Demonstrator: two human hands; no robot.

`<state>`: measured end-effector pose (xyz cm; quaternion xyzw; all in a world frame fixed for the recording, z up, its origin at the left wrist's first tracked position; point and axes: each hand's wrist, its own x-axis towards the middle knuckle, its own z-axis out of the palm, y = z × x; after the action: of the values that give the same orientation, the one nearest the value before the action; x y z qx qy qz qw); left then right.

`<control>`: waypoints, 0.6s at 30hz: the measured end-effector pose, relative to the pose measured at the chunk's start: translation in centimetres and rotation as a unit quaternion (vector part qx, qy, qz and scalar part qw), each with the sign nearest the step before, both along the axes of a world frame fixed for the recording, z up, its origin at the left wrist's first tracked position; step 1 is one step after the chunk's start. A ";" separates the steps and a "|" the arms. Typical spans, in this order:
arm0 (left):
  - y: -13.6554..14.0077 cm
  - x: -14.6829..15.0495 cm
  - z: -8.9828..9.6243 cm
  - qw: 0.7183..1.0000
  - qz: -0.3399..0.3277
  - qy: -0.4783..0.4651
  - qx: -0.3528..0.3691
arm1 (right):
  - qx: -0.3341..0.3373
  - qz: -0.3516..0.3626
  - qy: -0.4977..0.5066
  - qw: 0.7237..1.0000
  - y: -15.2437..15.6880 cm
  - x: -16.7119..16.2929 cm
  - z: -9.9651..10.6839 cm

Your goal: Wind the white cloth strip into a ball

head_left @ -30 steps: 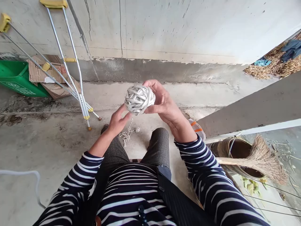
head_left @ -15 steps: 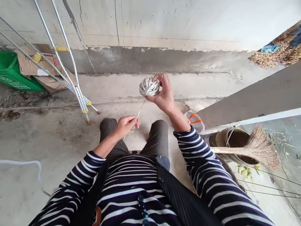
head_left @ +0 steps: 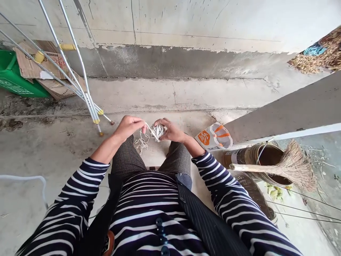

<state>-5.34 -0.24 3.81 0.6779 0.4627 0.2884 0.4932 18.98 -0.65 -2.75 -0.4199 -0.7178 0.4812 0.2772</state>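
A ball of whitish cord (head_left: 158,132) sits in the fingers of my right hand (head_left: 172,131), just beyond my knees. My left hand (head_left: 130,127) is closed in a pinch on the strand of cord (head_left: 151,132) that runs to the ball. The two hands are close together, with a short slanting length between them. Below my left fingers a loose, tangled length of the same cord (head_left: 142,142) hangs down in loops between my legs. Whether its end touches the floor I cannot tell.
Aluminium crutches (head_left: 85,96) lean at the left, near cardboard (head_left: 50,67) and a green bin (head_left: 21,80). To the right are a white and orange bag (head_left: 207,137), a bucket (head_left: 250,156) and a straw broom (head_left: 295,169) lying across it. A wall (head_left: 170,60) runs ahead.
My right hand has come down towards my lap with the ball. My left hand has risen and moved a little left. The strand between them is shorter, and more loose cord shows.
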 end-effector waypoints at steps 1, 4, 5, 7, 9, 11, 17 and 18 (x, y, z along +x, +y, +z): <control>0.6 0.0 -0.2 1.000 0.001 0.016 0.009 | -0.049 0.039 0.046 0.997 -0.4 0.1 0.2; 1.6 0.1 -1.3 0.999 -0.020 0.030 0.023 | -0.194 0.099 0.195 0.956 -1.8 0.5 1.1; 1.8 0.2 -1.7 0.999 -0.032 0.019 0.017 | -0.221 0.096 0.237 0.941 -2.2 0.6 1.4; 1.7 0.6 -2.6 0.999 -0.048 -0.009 -0.002 | -0.242 0.070 0.301 0.920 -3.0 0.7 1.9; 1.5 0.9 -3.4 0.998 -0.047 -0.032 -0.023 | -0.257 0.050 0.342 0.902 -3.6 0.8 2.1; 1.2 1.2 -4.2 0.997 -0.038 -0.047 -0.038 | -0.273 0.031 0.372 0.887 -4.1 0.9 2.1; 0.7 1.4 -5.5 0.996 -0.037 -0.057 -0.058 | -0.272 -0.051 0.424 0.862 -5.2 0.4 1.9; 0.7 1.2 -5.7 0.996 -0.043 -0.059 -0.058 | -0.265 -0.064 0.426 0.863 -5.2 0.4 2.1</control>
<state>-4.11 0.42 -1.88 0.6492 0.4195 0.2789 0.5699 19.40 -5.87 -0.68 -0.2772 -0.3467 0.7663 0.4644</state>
